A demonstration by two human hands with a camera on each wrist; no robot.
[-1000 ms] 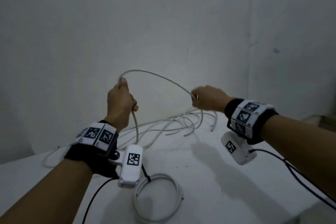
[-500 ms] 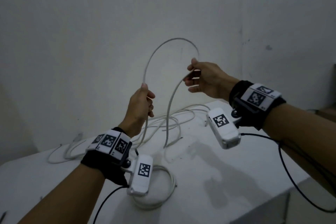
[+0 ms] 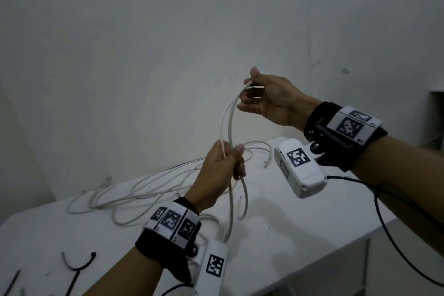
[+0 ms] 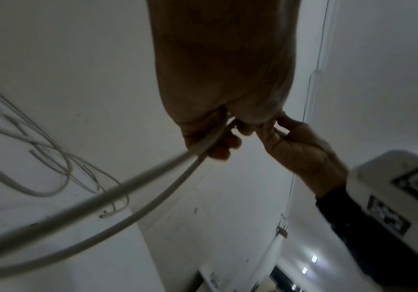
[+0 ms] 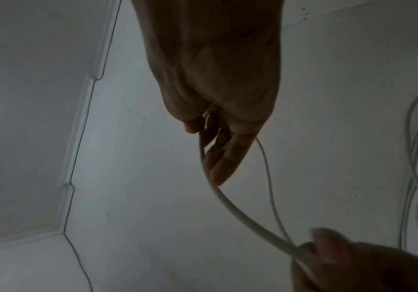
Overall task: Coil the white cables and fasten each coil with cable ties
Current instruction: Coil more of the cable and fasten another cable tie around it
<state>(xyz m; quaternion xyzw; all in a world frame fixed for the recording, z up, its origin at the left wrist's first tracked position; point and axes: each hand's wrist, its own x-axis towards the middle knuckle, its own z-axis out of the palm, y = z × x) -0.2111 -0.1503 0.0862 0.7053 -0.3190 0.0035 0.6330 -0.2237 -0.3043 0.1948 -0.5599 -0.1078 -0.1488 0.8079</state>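
Since a moment ago we have brought our hands together, narrowing the loop. Our left hand (image 3: 222, 170) grips two strands of the white cable (image 3: 227, 125); our right hand (image 3: 269, 101) pinches its top. Loose cables (image 3: 134, 190) lie on the white table (image 3: 300, 235).

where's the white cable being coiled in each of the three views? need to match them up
Head: the white cable loops upward at centre, from the left hand to the right hand.
Left wrist: it sweeps from lower left up into the left hand.
Right wrist: two strands run from the right hand to lower right.
Shared landmark: the loose cables on the table.
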